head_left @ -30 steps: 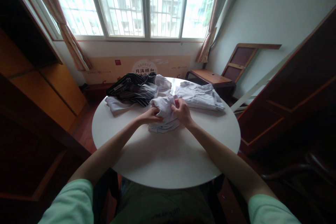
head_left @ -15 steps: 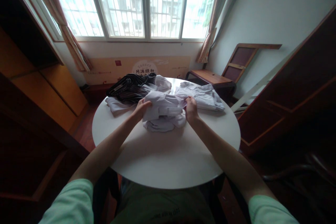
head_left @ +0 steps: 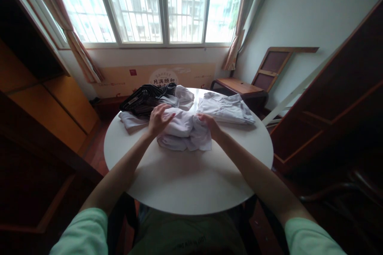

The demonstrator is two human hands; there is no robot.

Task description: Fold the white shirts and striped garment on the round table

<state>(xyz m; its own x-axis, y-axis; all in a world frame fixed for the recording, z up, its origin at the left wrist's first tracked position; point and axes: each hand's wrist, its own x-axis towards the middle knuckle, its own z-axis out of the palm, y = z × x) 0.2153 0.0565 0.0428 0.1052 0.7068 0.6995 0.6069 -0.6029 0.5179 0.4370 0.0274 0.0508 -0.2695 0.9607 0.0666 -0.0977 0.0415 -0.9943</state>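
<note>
A bunched white garment (head_left: 185, 135) lies on the round white table (head_left: 191, 183) in front of me. My left hand (head_left: 159, 120) is at its left side, fingers spread apart, with the thumb over the cloth. At the garment's right edge, my right hand (head_left: 210, 124) pinches a fold of it. A folded white shirt (head_left: 227, 108) lies just beyond my right hand. Behind my left hand is a heap with a black striped garment (head_left: 146, 97) and more pale cloth.
A long printed cardboard box (head_left: 128, 79) stands under the barred window. Back right, a wooden chair (head_left: 239, 86) stands by the wall. A dark wooden panel (head_left: 323, 127) leans at the right, and yellow cabinets (head_left: 56, 103) are at the left.
My left hand has let go of the cloth and opened. My right hand has moved left and inward, and the held-up part of the garment has come down onto the rest.
</note>
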